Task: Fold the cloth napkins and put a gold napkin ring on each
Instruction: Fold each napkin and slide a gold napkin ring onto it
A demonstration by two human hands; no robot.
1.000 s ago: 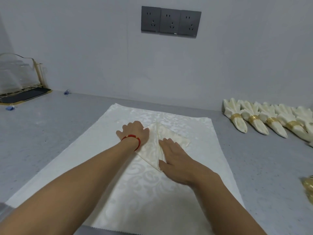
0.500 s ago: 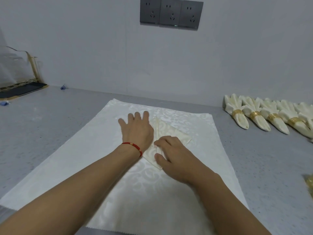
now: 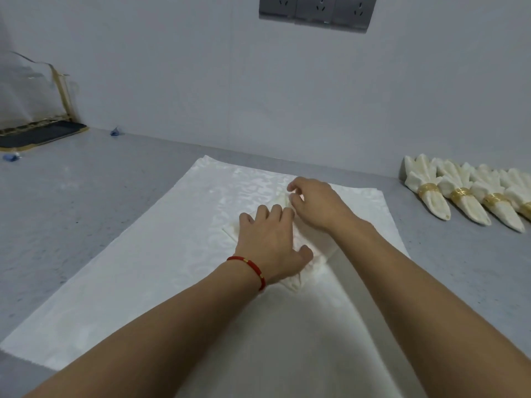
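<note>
A half-folded napkin (image 3: 316, 254) is pressed flat on the white cloth (image 3: 143, 282) by the spread left hand (image 3: 270, 239), while its far tip is pinched by the right hand (image 3: 316, 205). Much of it is hidden by both. Ringed napkins (image 3: 459, 196) are lined up well apart at the right, cut off by the edge.

counted on the counter (image 3: 86, 225): four ringed napkins (image 3: 428, 193) visible at right edge, four gold rings (image 3: 428, 188), one napkin being folded (image 3: 313, 254), one large cloth (image 3: 161, 277), two hands; three wall sockets (image 3: 317, 8).
</note>
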